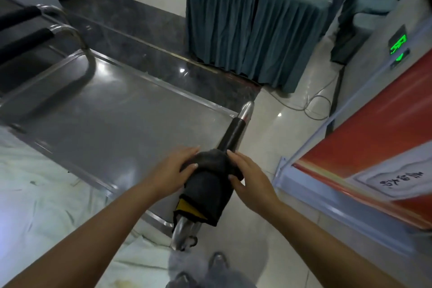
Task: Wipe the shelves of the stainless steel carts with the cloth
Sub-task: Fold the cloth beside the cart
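A stainless steel cart fills the left and middle of the view, its flat top shelf [112,110] shining under the lights. The cart's near handle [236,133] has a black grip and chrome ends. A dark cloth [208,194] with a yellow patch is draped over that handle. My left hand [174,170] lies on the cloth's left side, thumb across the top. My right hand [249,177] touches the cloth's right side with fingers nearly straight.
A second cart's black-gripped handles [25,37] stand at far left. A table with a teal pleated skirt [245,37] stands behind. A red and white board [374,147] leans at right, cables [313,105] run on the tiled floor, pale sheeting [35,194] covers the floor at left.
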Available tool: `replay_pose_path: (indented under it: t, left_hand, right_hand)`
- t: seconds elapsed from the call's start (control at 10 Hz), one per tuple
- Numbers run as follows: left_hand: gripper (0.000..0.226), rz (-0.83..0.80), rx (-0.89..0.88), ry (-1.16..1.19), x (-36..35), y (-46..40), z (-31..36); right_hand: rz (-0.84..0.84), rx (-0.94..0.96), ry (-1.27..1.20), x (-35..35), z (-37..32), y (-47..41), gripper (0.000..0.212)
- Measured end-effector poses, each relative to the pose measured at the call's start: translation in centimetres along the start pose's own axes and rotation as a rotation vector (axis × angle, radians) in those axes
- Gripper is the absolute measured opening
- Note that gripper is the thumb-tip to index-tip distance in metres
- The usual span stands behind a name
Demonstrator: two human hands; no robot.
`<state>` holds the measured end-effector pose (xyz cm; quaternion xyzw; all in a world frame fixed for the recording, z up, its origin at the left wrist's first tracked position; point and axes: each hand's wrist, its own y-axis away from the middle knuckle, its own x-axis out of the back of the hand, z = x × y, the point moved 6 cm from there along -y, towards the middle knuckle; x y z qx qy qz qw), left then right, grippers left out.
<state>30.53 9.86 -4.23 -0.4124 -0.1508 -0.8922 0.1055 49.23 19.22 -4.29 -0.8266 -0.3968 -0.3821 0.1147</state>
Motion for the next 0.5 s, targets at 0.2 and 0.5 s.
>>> replay_pose_path:
  t: [0.2,0.5]
  left_hand:
    - [0.065,-0.195,0.027,0.073,-3.9,1.5,0.1]
    - [0.056,-0.231,-0.090,-0.008,-1.2,0.4,-0.8]
  right_hand:
    - [-0.113,0.247,0.204,-3.0,-1.1,0.4,0.067]
    - [-0.011,0.162,0.215,-1.6,-3.1,-1.1,0.057]
